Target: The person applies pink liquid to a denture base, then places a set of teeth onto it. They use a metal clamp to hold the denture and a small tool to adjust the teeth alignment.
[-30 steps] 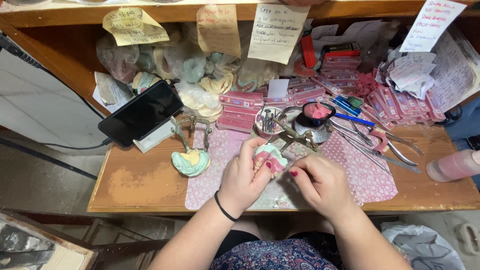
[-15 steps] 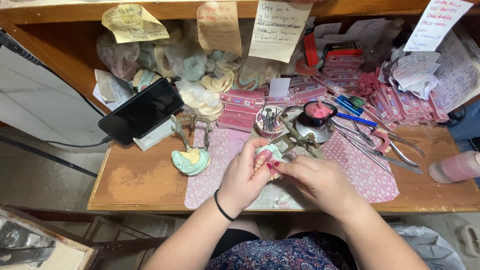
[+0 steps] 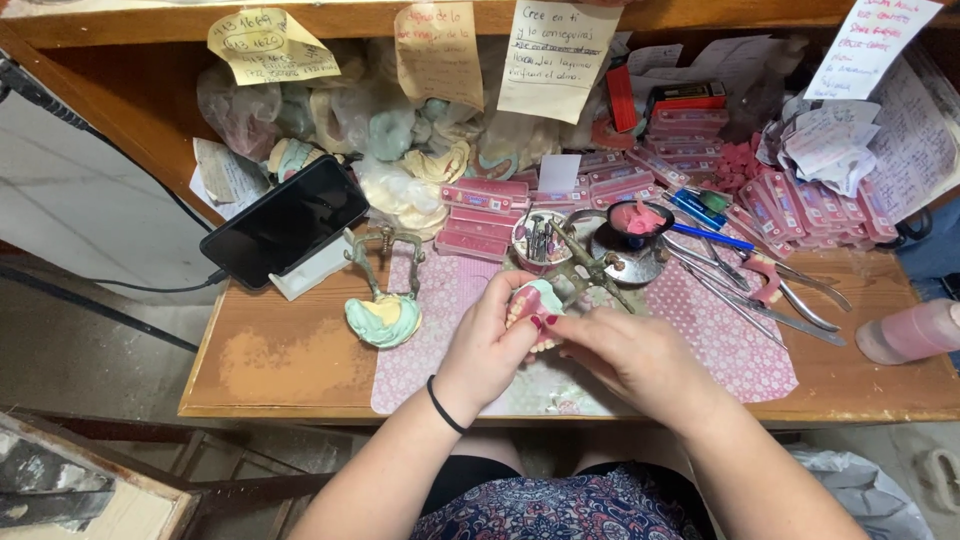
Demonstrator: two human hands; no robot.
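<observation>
We see bare forearms — no sleeves on either. The left hand (image 3: 490, 345) wears a thin black band around the wrist, and its thumbnail is painted dark red, while the right hand (image 3: 640, 360) is plain. Lower down, our lap shows dark clothing with a blue and pink floral print.

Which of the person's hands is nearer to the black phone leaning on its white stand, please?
The left. The left hand is at the desk's middle, right of the phone and nearer the person. The right hand lies farther right, beyond the dental model both hands hold.
</observation>
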